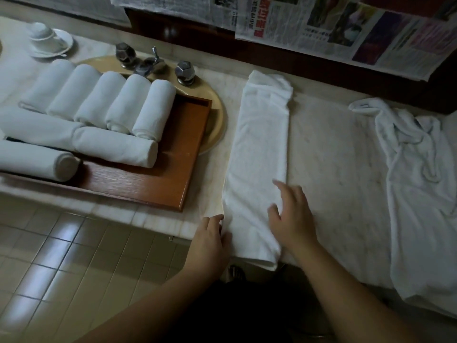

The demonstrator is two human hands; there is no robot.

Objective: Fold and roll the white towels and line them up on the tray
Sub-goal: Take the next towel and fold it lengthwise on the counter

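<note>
Wooden tray (pixel 158 184) (rolls (pixel 103 102) aboard) beside sink (pixel 215 125).

A cup (pixel 40 30) sits upside down on a saucer (pixel 63 42) at far left. Newspaper sheets (pixel 321 26) hang above the marble counter (pixel 333 154)

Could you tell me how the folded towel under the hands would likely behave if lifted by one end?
The folded towel would probably droop and unfold: it is thin, soft cloth. It looks light, and may slide easily on the smooth counter.
</note>
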